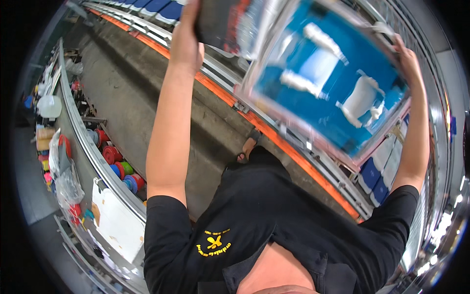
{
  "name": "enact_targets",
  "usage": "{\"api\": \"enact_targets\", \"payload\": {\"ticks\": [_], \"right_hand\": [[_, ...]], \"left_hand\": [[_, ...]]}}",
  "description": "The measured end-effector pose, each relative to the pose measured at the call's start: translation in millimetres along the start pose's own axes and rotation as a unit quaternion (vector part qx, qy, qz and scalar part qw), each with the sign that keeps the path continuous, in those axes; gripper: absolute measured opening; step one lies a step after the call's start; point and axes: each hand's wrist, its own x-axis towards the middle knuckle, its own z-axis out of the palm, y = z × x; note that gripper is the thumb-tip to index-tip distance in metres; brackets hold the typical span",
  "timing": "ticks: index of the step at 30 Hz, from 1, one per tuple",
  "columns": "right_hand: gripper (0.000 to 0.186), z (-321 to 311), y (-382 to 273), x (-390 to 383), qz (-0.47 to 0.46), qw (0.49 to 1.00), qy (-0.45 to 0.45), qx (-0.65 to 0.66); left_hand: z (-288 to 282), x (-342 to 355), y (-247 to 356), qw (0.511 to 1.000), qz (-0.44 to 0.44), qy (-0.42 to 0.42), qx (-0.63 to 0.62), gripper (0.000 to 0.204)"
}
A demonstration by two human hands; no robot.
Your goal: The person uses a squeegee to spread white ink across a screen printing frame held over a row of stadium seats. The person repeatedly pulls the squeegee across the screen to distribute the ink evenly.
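Note:
A screen-printing frame (293, 125), pale and rimmed in pinkish grey, is tilted in front of me at the upper right. Its blue screen (338, 93) carries white open shapes and strips of tape, blurred by motion. My right hand (410, 61) is closed over the frame's far right edge. At the top, my left hand (187, 41) is wrapped around the side of a dark, flat-sided object (215, 24) with red smears. The picture's edge cuts that object off, and its kind cannot be made out. It overlaps the frame's upper left corner.
A long rail with an orange edge (220, 90) runs diagonally beneath the frame, with blue-and-white pieces (369, 179) laid along its table. On the left, a curved-looking bench (81, 117) has red ink tubs (111, 155), a white jug (49, 106) and plastic bags. Concrete floor (127, 88) lies between.

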Motion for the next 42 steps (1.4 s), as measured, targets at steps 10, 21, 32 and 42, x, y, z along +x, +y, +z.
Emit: {"api": "enact_targets", "payload": {"ticks": [10,21,32,42], "right_hand": [[0.094,29,143,-107,0.276,0.834,0.345,0.331],[0.073,200,91,-206,0.295,0.768,0.282,0.494],[0.045,210,91,-195,0.296,0.866,0.298,0.272],[0.038,255,133,-177,0.352,0.809,0.35,0.314]], "left_hand": [[8,8,-158,0.958,-0.247,-0.041,-0.138,0.083],[-7,65,-236,0.921,-0.354,-0.086,-0.139,0.064],[-10,114,-263,0.897,-0.43,-0.07,-0.079,0.06],[-32,120,-292,0.88,-0.468,-0.078,0.003,0.069]]}}
